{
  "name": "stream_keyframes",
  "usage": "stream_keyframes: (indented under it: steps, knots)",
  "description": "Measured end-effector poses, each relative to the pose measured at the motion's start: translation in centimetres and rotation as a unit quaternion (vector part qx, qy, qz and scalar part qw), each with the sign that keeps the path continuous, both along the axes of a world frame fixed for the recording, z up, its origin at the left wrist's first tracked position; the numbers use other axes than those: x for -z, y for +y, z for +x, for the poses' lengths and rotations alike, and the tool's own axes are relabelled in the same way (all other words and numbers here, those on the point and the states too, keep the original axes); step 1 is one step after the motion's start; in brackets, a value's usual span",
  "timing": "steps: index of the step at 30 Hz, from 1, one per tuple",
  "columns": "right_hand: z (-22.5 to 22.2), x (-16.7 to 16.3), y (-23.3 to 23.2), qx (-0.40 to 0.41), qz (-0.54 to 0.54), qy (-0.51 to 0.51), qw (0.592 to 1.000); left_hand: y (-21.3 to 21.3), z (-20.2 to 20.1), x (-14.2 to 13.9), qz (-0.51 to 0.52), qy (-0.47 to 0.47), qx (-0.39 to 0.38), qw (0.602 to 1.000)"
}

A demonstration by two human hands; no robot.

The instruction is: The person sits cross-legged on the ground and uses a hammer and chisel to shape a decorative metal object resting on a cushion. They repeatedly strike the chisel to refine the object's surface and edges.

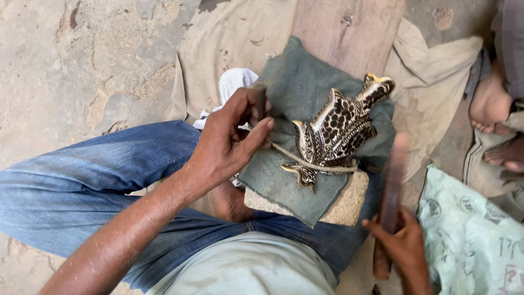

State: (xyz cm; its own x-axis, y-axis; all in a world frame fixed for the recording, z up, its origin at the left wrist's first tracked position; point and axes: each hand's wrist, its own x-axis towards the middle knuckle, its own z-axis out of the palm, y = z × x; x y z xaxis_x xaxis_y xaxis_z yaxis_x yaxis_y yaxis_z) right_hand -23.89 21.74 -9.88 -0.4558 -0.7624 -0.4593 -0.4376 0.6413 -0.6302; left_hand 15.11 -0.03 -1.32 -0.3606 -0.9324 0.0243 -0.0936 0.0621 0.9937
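A dark carved wooden animal figure [334, 131] with pale spotted patterning lies on a grey-green cloth [297, 82] over a block, tied down by a cord [316, 164]. My left hand [232, 136] grips a small dark tool [259, 104] just left of the figure, thumb extended toward the cord. My right hand [401, 246] holds a long wooden stick [390, 202], blurred, at the figure's lower right. My legs in blue jeans [93, 186] lie beneath.
A beige cloth [229, 38] and a wooden plank [349, 27] lie under the work. A pale green printed sack [469, 235] sits at the right. Another person's bare feet [494, 114] are at the right edge. Rough ground [82, 65] extends left.
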Motion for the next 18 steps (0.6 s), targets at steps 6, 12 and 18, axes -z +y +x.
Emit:
stream_keyframes:
  steps: [6,12,18]
  knots:
    - [3.8,-2.4,6.5,-0.091,-0.057,0.052,0.993,2.2,-4.7,-0.3,-0.161,-0.076,0.012,0.984]
    - [6.2,-9.4,1.0,-0.070,-0.299,0.146,0.941,1.7,-12.8,-2.7,-0.299,-0.142,0.004,0.944]
    - [6.4,-8.6,-5.9,-0.164,-0.396,0.220,0.876,-0.1,-18.9,-2.1,-0.344,-0.178,-0.003,0.922]
